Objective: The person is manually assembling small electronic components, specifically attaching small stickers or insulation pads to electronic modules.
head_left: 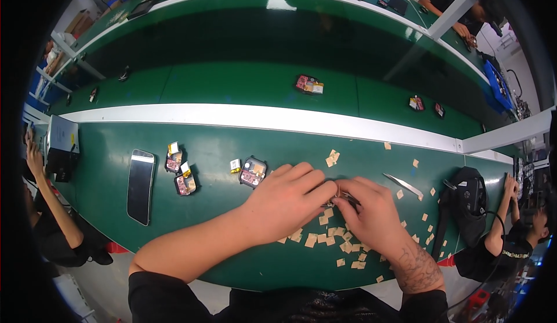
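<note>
Honestly, steadiness is everything, so I'd brace the forearms on the green table. Left hand and right hand meet near its front, fingertips together. The open housing sits just left of them; tweezers lie to the right, handy if fingers feel clumsy. Right thumb and fingers are pinched nearly closed on a small dark part; the left's fingers curl in beside it, can't tell what they grip. Light pressure seems safest, clear of those loose tan squares scattered around below
</note>
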Tool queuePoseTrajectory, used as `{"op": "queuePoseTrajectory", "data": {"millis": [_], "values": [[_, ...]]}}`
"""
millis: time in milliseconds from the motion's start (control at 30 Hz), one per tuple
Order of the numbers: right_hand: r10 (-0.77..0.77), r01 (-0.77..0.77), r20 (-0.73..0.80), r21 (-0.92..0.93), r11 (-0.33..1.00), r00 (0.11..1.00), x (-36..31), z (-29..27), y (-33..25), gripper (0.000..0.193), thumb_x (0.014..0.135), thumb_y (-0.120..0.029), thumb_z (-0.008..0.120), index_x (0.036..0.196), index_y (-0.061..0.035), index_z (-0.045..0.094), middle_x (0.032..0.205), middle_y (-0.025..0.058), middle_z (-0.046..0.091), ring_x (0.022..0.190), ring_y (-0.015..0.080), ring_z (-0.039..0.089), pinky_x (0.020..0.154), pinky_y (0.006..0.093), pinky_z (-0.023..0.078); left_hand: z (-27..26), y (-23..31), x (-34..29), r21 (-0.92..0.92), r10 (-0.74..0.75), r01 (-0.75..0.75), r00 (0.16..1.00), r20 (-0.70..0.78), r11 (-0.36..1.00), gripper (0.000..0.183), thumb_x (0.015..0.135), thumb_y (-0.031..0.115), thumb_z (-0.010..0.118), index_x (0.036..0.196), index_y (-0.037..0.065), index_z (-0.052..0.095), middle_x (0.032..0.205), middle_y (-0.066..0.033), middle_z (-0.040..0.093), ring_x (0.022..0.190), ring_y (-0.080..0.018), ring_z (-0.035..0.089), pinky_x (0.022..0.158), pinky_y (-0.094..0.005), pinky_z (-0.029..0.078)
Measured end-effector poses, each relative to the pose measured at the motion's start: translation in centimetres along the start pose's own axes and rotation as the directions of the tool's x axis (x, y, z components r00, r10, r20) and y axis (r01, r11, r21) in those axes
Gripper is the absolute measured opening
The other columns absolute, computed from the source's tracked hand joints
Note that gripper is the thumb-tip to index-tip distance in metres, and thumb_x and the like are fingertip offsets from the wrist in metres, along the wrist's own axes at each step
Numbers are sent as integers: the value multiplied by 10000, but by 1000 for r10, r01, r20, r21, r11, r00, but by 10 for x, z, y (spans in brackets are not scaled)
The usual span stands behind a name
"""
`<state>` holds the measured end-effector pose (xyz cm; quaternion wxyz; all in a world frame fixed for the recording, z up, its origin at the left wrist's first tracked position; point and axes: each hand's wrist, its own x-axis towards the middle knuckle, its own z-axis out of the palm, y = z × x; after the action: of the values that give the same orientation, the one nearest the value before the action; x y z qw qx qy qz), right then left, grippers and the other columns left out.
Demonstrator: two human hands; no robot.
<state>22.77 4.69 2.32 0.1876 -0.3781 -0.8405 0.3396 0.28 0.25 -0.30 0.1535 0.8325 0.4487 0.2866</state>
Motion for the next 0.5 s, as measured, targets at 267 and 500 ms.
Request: {"op": "queuePoseTrajectory", "data": {"millis": [267, 500], "values": [[48, -47, -14, 90, 995, 999, -2, 3, 3, 226, 941, -16, 774, 1163, -9, 733, 968, 143, 743, 805, 329, 748, 703, 384, 593, -2, 1, 0, -11, -14, 14, 1000, -4, 1000, 355, 833, 166, 864, 1119, 96, 665, 1031, -53, 630, 1015, -281, 651, 861, -424, 549], [99, -101, 21, 153, 983, 995, 0, 0, 3, 228, 928, -5, 787, 1151, -3, 740, 954, 142, 743, 817, 319, 742, 698, 370, 583, -2, 2, 1, -17, -19, 19, 1000, -8, 1000, 339, 852, 176, 853, 1122, 98, 664, 1014, -53, 620, 1000, -279, 648, 853, -423, 545]]}}
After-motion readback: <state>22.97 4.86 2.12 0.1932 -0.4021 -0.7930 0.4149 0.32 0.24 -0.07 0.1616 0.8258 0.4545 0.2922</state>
